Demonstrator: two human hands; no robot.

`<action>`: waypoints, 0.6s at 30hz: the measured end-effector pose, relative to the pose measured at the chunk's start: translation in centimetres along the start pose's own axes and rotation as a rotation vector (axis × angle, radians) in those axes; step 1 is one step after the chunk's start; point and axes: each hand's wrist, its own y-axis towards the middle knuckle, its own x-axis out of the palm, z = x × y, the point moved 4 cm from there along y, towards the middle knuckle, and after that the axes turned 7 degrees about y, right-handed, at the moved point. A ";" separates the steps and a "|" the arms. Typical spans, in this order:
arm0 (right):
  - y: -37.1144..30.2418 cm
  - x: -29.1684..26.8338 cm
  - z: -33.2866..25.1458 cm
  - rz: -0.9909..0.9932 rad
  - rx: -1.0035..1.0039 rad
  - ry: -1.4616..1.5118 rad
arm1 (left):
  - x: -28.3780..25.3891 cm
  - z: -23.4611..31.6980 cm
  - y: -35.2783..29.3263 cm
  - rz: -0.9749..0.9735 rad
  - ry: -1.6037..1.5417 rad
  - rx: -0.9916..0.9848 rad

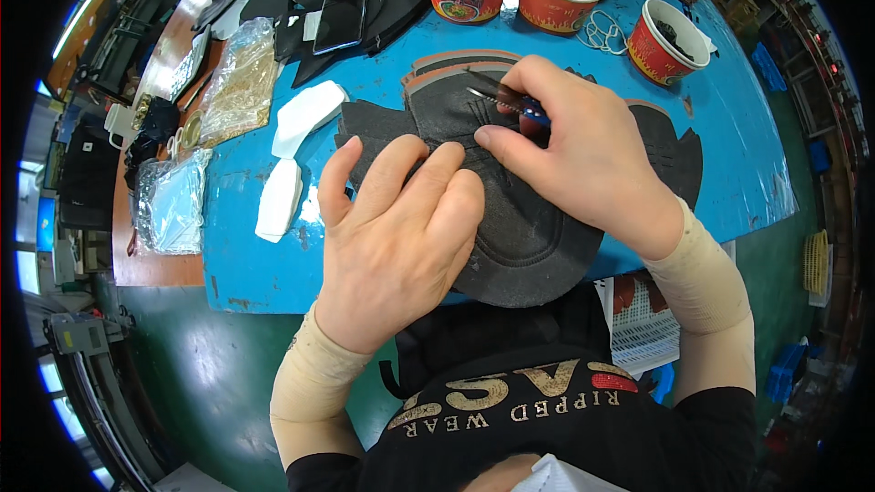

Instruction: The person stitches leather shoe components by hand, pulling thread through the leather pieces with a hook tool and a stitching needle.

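A stack of dark grey, padded-looking pieces with stitched outlines (524, 260) lies on the blue table in front of me. My left hand (392, 219) rests on its left part, index finger and thumb drawn together near the middle, outer fingers lifted; whatever they pinch is hidden. From the right, my right hand (583, 146) grips small snips (497, 94) with dark blades and a blue part. Their blade tips stand apart above several short dark lines on the top piece. Reddish-brown edges (442, 62) show at the far side of the stack.
Red paper tubs (561, 9) stand at the back, some holding small black parts. A phone (342, 14) lies on black sheet pieces. Left of the stack are white pads (310, 114) and a clear bag of small gold-coloured parts (239, 82). A white cord (602, 34) lies by the tubs.
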 end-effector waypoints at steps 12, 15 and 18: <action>-4.5 -4.8 2.8 0.341 0.249 0.720 | -0.6 -1.2 -5.2 0.353 -0.659 -0.347; -7.0 -6.8 5.5 0.421 0.346 0.759 | -1.1 -0.7 -6.0 0.379 -0.812 -0.368; -8.4 -7.4 4.6 0.465 0.439 0.612 | -1.7 0.3 -5.9 0.416 -0.981 -0.433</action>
